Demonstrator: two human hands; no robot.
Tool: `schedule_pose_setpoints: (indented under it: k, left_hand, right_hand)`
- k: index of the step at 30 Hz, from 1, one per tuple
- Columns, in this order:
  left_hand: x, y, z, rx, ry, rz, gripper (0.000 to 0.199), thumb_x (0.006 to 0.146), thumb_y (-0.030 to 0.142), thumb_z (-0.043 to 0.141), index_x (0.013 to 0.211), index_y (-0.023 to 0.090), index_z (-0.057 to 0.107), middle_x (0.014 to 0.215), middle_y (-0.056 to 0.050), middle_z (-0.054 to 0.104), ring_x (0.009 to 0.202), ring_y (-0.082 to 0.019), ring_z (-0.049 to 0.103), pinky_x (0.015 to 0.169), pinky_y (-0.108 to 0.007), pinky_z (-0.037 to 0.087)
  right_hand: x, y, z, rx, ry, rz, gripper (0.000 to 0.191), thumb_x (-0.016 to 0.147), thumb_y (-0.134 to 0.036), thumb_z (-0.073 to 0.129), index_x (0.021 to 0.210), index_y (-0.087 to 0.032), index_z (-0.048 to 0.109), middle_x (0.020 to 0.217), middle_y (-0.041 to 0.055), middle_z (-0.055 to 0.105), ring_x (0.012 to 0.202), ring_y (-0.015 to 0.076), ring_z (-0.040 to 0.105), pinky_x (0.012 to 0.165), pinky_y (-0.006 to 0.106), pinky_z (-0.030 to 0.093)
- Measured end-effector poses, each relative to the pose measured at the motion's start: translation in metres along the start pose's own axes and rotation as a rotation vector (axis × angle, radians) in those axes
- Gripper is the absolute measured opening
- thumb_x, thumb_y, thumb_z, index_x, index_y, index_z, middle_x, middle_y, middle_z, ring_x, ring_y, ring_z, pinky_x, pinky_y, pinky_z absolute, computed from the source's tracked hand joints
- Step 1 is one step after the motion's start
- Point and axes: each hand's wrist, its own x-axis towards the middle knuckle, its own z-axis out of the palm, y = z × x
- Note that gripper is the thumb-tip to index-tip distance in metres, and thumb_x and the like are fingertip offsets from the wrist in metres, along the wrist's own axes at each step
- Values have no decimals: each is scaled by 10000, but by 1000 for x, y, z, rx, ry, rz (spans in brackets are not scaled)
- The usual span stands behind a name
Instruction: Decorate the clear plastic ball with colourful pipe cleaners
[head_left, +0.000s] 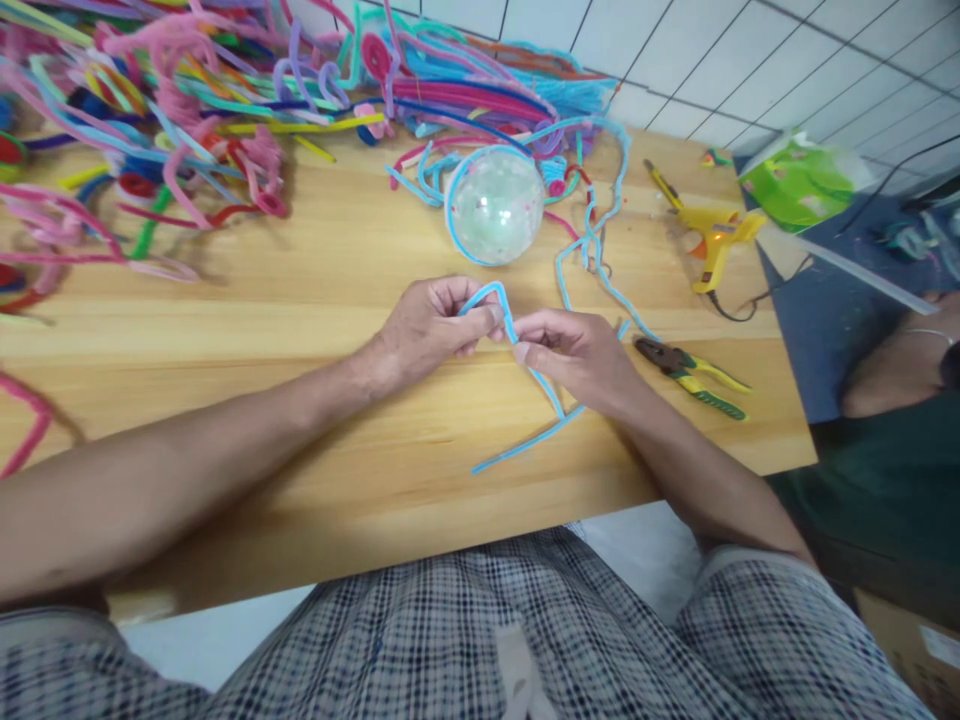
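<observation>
A light blue pipe cleaner (550, 395) runs between my two hands, bent to a sharp peak near the left one. My left hand (442, 322) pinches it just below the bend, thumb on top. Right beside it, my right hand (574, 352) grips the same piece between thumb and fingers, and its lower end slants down toward the table. Another blue pipe cleaner (517, 450) lies on the wood below, passing under my right hand. Beyond my hands stands a clear round ball (496, 207) with a blue rim.
Colourful pipe cleaners (187, 110) are heaped at the back left. Toward the right lie pliers (694, 378), a yellow glue gun (716, 240) with its cord, a cutter (664, 187) and a green packet (802, 180). Another person's arm (896, 365) shows at the right edge.
</observation>
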Motion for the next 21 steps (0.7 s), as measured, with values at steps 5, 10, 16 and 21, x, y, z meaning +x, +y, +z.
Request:
schedule_pose_setpoints:
  k: [5, 10, 16, 21]
  left_hand:
    - [-1, -5, 1, 27, 44, 20, 108, 836, 263, 727, 765, 184, 708, 704, 13, 721, 530, -80, 521, 533, -205, 442]
    - [-4, -10, 5, 70, 126, 92, 101, 834, 249, 699, 754, 194, 674, 658, 31, 666, 538, -89, 505, 531, -220, 420]
    - [-9, -11, 5, 231, 202, 227, 166, 867, 246, 678, 720, 203, 614, 682, 26, 658, 631, -117, 551, 598, -251, 435]
    - [-12, -10, 6, 318, 258, 290, 132, 882, 236, 690, 761, 200, 652, 686, 39, 634, 638, -112, 514, 629, -256, 446]
  right_hand:
    - [0, 1, 2, 8, -4, -9, 195, 888, -343, 792, 1006, -202, 856, 810, -6, 739, 696, 125, 545, 651, 274, 419]
    - [0, 0, 2, 36, 7, -8, 197, 890, -339, 810, 1029, -211, 867, 843, 4, 786, 729, 143, 630, 690, 283, 484]
    - [0, -7, 0, 145, -57, 4, 185, 907, -259, 753, 1038, -240, 882, 856, -7, 829, 693, 130, 680, 718, 281, 576]
    - [2, 2, 4, 208, -39, -28, 210, 889, -306, 862, 1087, -238, 872, 946, 9, 870, 821, 154, 774, 772, 287, 624]
